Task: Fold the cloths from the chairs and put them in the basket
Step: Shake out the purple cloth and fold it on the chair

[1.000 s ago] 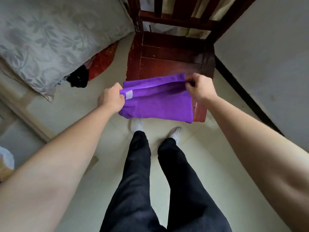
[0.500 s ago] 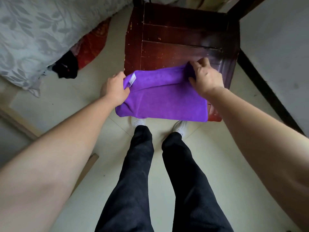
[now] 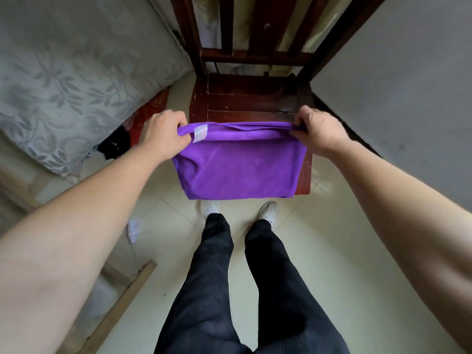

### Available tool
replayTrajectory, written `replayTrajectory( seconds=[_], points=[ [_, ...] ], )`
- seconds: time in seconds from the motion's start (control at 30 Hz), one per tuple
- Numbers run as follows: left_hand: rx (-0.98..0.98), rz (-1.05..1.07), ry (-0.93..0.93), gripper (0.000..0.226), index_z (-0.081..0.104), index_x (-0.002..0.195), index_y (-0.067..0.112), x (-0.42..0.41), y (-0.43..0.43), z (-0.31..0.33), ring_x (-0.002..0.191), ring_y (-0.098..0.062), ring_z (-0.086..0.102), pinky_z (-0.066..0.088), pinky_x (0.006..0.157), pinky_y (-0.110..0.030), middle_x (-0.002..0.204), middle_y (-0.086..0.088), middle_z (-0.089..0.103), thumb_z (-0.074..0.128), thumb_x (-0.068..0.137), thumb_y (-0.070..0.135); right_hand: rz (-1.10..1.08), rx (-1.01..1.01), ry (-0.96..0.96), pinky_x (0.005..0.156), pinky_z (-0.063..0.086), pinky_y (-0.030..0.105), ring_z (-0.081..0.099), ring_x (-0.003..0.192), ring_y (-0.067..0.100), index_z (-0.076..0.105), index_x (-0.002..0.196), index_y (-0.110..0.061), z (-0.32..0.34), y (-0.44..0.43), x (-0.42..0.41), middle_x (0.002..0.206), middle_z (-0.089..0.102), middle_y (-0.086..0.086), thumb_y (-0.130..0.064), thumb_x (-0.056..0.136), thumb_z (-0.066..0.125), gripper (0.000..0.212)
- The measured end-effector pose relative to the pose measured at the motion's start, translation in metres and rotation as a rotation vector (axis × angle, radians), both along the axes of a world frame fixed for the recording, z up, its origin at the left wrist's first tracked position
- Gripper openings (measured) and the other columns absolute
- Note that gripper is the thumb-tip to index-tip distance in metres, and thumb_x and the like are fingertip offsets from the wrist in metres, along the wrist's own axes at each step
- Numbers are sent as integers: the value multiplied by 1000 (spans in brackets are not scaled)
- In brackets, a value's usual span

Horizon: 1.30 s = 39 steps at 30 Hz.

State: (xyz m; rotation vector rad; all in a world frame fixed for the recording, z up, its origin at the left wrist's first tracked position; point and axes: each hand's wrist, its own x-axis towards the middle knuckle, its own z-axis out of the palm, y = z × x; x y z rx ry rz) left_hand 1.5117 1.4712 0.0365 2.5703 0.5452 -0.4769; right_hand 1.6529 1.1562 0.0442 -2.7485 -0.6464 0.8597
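Head view, looking steeply down: both bare forearms reach forward from the lower corners and meet a purple cloth (image 3: pixel 237 167) over a dark red wooden chair (image 3: pixel 255 98).

The left hand (image 3: pixel 163 134) is turned knuckles up, its fingers curled over the cloth's far left corner and its thumb tucked beneath, pinching the fabric. A small white label (image 3: pixel 200 134) sits on the cloth just beside this hand.

The right hand (image 3: pixel 319 131) mirrors it at the far right corner, with fingers curled over the top edge and thumb pressed against the layers. Both wrists are roughly level and the arms are nearly straight, so the top edge runs taut between the hands.

The cloth looks doubled, with two layers showing along the held edge. It covers the front half of the chair seat, and its lower edge hangs past the seat's front edge. The seat's front right corner shows beside the cloth. Whether the cloth rests on the seat or is held just above it cannot be told.

Below it are two white shoes (image 3: pixel 267 213) and black trousers (image 3: pixel 217 290) on a pale tiled floor (image 3: pixel 332 238). To the left lies grey leaf-patterned bedding (image 3: pixel 63 85), with a grey wall (image 3: pixel 396 85) to the right
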Motion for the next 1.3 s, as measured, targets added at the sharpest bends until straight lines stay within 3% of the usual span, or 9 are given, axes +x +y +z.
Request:
replayTrajectory(
  seconds=[0.33, 0.57, 0.7, 0.83, 0.9, 0.97, 1.03, 1.2, 1.3],
  points=[
    [-9, -119, -183, 9, 66, 79, 13, 47, -4, 93, 73, -28, 49, 40, 69, -33, 81, -8, 48, 71, 72, 15, -128, 274, -396, 80, 53, 40, 66, 86, 33, 75, 107, -20, 106, -24, 27, 95, 68, 14, -31, 85, 69, 26],
    [140, -415, 46, 7, 72, 85, 13, 21, -11, 84, 85, -38, 59, 48, 73, -39, 84, -13, 63, 67, 82, 16, 41, 202, -414, 78, 53, 42, 65, 86, 39, 74, 113, -16, 107, -54, 7, 96, 67, 17, -26, 91, 66, 25],
    [177, -381, 87, 14, 74, 96, 17, 14, -22, 78, 93, -39, 59, 47, 77, -38, 95, -13, 68, 63, 88, 20, 107, 163, -437, 76, 55, 44, 65, 87, 41, 73, 113, -13, 102, -58, -7, 97, 65, 18, -26, 95, 61, 26],
    [77, -215, -62, 19, 74, 96, 12, 15, -26, 86, 90, -43, 59, 50, 81, -47, 92, -19, 67, 57, 91, 18, -56, 167, -512, 77, 55, 43, 66, 86, 40, 76, 108, -12, 107, -56, -9, 96, 68, 18, -33, 92, 58, 31],
    [47, -172, -163, 20, 70, 81, 16, 20, -25, 97, 83, -42, 57, 50, 74, -44, 80, -15, 63, 52, 89, 20, -84, 195, -528, 77, 55, 42, 67, 84, 37, 77, 106, -15, 114, -53, -5, 94, 69, 16, -39, 91, 57, 35],
    [39, -158, -243, 27, 47, 60, 15, 26, -24, 109, 69, -37, 47, 44, 63, -41, 62, -9, 46, 45, 86, 21, -87, 257, -552, 77, 55, 41, 68, 82, 32, 78, 103, -16, 125, -50, -1, 93, 70, 13, -40, 90, 59, 34],
    [51, -152, -322, 27, 35, 61, 9, 32, -19, 118, 68, -35, 43, 42, 61, -42, 59, -11, 40, 41, 84, 22, -78, 297, -600, 77, 56, 41, 67, 80, 29, 79, 102, -15, 133, -49, 3, 94, 71, 12, -38, 91, 61, 31],
    [217, -375, -58, 29, 61, 64, 16, 22, -7, 120, 79, -42, 55, 41, 68, -41, 75, -14, 53, 49, 90, 18, 279, 94, -430, 75, 56, 49, 67, 86, 35, 78, 97, -7, 132, -62, 6, 95, 68, 16, -27, 90, 65, 24],
    [217, -333, 19, 20, 77, 92, 18, 12, -13, 114, 92, -41, 57, 38, 74, -38, 93, -13, 62, 57, 91, 18, 242, 100, -434, 74, 57, 50, 67, 83, 36, 79, 94, -6, 127, -61, 2, 89, 70, 17, -20, 86, 71, 18]
  ],
)
